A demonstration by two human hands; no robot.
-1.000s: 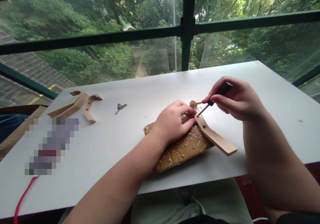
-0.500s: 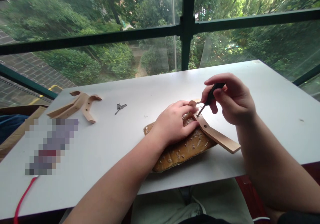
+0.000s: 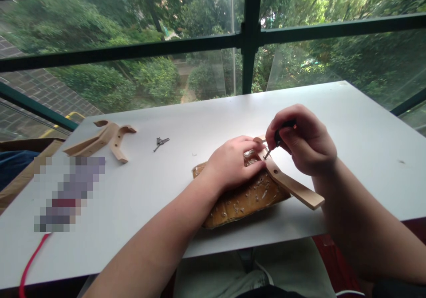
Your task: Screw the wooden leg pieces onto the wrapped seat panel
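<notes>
My right hand point(image 3: 304, 143) is closed around the dark handle of a screwdriver point(image 3: 282, 132). The screwdriver's metal shaft slants down to a hole in a curved wooden leg point(image 3: 296, 189); any screw under the tip is too small to make out. A second, vacant-looking hole shows farther along the leg. With fingers and thumb, my left hand point(image 3: 229, 162) grips the leg's upper part, pressing it on a brown slab point(image 3: 244, 205) flecked with pale shreds. Part of the slab lies hidden under my left hand and forearm.
Several screws point(image 3: 161, 143) lie in a small pile on the white table point(image 3: 159, 209). Curved wooden parts point(image 3: 103, 140) rest at the far left, near a blurred-out item point(image 3: 69, 196) with a red strap point(image 3: 31, 262). A cardboard box point(image 3: 49, 149) stands past the left edge; windows rise behind.
My right hand has turned and curled over the screwdriver, moving slightly lower and nearer the leg. My left hand keeps its hold on the leg.
</notes>
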